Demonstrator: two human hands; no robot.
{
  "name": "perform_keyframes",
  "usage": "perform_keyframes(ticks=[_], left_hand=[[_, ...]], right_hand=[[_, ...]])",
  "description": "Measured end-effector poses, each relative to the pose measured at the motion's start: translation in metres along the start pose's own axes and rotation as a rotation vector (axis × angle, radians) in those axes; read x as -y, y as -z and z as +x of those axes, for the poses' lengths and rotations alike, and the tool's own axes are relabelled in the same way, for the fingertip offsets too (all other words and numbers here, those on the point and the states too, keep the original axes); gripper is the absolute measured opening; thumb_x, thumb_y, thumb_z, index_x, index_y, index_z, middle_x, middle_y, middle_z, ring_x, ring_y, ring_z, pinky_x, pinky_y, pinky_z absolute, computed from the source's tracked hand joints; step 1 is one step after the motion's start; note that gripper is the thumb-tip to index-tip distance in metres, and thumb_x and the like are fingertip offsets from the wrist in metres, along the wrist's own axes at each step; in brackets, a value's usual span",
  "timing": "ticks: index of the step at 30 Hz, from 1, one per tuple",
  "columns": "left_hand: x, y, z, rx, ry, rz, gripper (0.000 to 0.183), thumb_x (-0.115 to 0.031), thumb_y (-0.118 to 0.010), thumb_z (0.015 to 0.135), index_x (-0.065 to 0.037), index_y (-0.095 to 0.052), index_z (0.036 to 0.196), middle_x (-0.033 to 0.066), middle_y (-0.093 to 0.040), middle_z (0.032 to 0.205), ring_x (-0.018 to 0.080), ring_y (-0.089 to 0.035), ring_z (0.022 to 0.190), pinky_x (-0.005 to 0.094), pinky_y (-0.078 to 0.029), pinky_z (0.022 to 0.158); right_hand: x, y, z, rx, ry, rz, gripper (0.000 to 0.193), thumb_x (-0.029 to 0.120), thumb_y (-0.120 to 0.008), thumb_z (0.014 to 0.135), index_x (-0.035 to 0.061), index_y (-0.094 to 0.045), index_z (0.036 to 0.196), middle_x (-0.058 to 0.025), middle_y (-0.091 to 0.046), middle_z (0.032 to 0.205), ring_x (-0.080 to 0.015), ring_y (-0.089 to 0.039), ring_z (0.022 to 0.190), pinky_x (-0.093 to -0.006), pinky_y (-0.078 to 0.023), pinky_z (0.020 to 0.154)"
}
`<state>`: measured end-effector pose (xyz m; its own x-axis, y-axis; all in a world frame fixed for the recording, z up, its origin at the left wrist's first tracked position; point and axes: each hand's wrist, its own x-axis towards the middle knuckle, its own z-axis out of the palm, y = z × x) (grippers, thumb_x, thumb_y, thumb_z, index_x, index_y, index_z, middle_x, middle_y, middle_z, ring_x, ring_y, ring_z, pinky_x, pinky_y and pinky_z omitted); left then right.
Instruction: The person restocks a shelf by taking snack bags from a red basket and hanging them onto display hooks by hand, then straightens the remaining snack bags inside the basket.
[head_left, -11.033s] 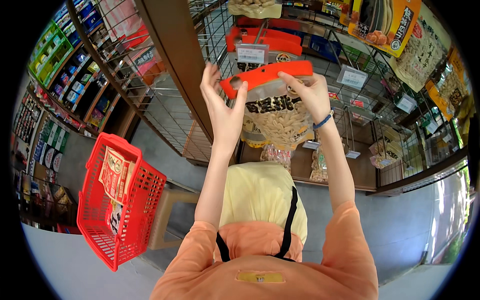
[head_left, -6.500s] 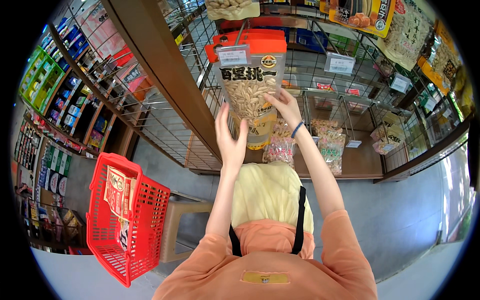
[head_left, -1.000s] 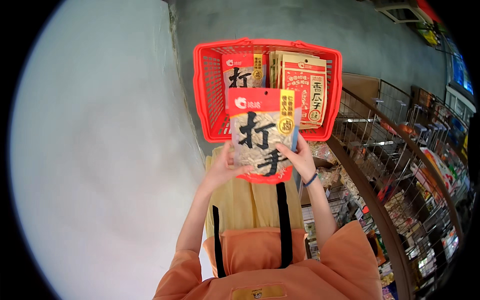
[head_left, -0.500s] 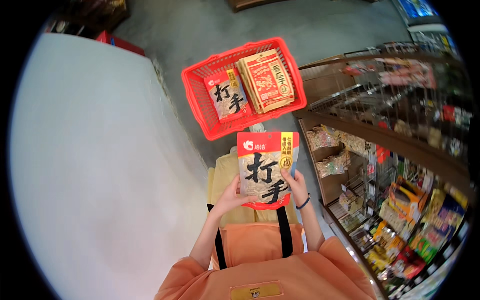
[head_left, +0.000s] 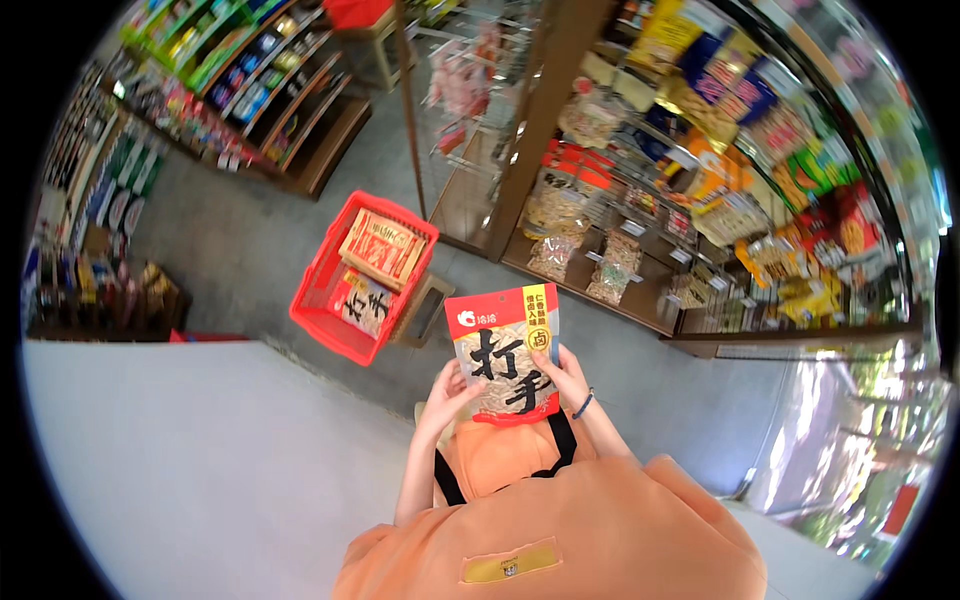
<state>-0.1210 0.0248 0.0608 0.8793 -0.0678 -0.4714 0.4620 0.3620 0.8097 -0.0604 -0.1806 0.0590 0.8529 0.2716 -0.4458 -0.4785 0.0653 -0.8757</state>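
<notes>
Far out on the left, packed shelves (head_left: 265, 85) lean into view, and on the near left a broad pale surface (head_left: 190, 440) sweeps up. Moving right, here's the red basket (head_left: 322, 325), with a beige stool (head_left: 420, 308) just beside it; inside lie tan-and-red packets (head_left: 383, 250), and nearer, a second snack bag (head_left: 362, 303). Then the left hand (head_left: 446, 400), thumb pressed on the front of the red-and-silver pouch (head_left: 500, 335), near its lower left edge. The pouch sits in front of the body, well apart from the basket, long axis running near to far, its top tipped slightly left. On its right side, the right hand (head_left: 565, 380), dark band (head_left: 583, 404) at the wrist, pinches that edge, thumb on the front; both grips are closed on the pouch, fingers behind it mostly out of sight. Here's the key relation: the basket lies left and farther off from the pouch, and the left hand is the nearer one. Farther right, the wire rack (head_left: 645, 205) hangs full of bags. And what a swing from half a second ago! The basket, straight beyond the pouch then, now shows off to the left; the two-handed hold looks unchanged.
</notes>
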Motion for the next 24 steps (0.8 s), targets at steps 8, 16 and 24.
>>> perform_keyframes(ticks=[8,16,24], left_hand=[[-0.039,-0.085,0.037,-0.002,-0.135,0.041,0.032,-0.02,-0.054,0.082,-0.002,-0.049,0.108,0.005,-0.056,0.101,0.01,-0.05,0.094,0.0253,-0.037,0.083],[-0.027,-0.184,0.046,-0.002,-0.046,0.104,0.03,-0.026,-0.064,0.074,-0.002,-0.056,0.091,0.0031,-0.059,0.086,0.0083,-0.053,0.08,0.0239,-0.039,0.075],[0.015,-0.259,0.024,0.079,-0.034,0.304,0.025,-0.027,-0.062,0.076,-0.002,-0.06,0.079,-0.0016,-0.059,0.075,0.0043,-0.051,0.071,0.0212,-0.04,0.067]], right_hand=[[0.013,0.053,-0.042,-0.061,0.119,0.103,0.028,0.022,-0.058,0.08,0.0016,-0.053,0.098,0.0015,-0.055,0.09,-0.0054,-0.048,0.081,-0.0204,-0.039,0.074],[0.003,0.134,-0.089,-0.057,0.163,0.14,0.027,0.018,-0.06,0.079,0.0015,-0.052,0.099,0.0008,-0.056,0.089,-0.005,-0.048,0.08,-0.0208,-0.04,0.071],[0.006,0.211,-0.12,-0.066,0.199,0.131,0.018,0.015,-0.061,0.077,0.0012,-0.06,0.089,-0.0014,-0.061,0.082,-0.0053,-0.052,0.073,-0.0208,-0.042,0.065]])
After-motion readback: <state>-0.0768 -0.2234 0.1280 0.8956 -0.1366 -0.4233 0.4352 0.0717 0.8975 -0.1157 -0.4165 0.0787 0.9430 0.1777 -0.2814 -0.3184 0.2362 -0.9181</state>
